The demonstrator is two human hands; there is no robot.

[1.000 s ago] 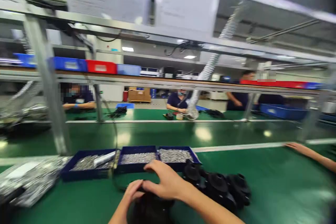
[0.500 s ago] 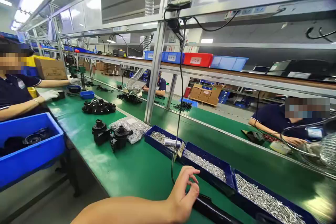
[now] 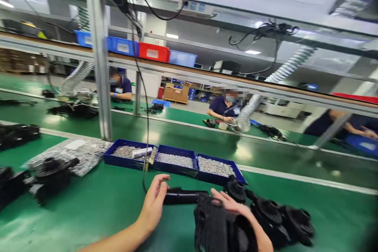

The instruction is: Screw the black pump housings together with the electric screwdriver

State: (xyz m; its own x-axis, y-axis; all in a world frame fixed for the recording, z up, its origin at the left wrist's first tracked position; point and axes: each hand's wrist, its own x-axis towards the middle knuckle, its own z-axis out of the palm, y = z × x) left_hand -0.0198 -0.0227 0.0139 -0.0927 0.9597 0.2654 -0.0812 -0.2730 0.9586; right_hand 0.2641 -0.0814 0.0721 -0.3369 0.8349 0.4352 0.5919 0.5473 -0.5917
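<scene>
My left hand (image 3: 155,201) is at the cable end of a black electric screwdriver (image 3: 186,197) lying on the green bench. Its fingers are loosely curved, apart from the thumb, and do not wrap the tool. In the lower right, my right hand (image 3: 232,204) grips a black plastic pump housing (image 3: 210,224) from its far side; the housing hides part of the palm and thumb. Beyond the screwdriver stand blue trays of small metal screws (image 3: 175,160). More black housings (image 3: 270,216) sit right of my right hand.
A clear bag of small parts (image 3: 88,153) and a black housing (image 3: 53,177) lie on the left. A black cable (image 3: 147,122) hangs down to the bench. A metal post (image 3: 100,63) rises behind the trays. Co-workers sit across the bench (image 3: 223,106).
The view has swung right. My right hand and the black housing have come into view, along with more housings on the right. My left hand stays by the screwdriver's end.
</scene>
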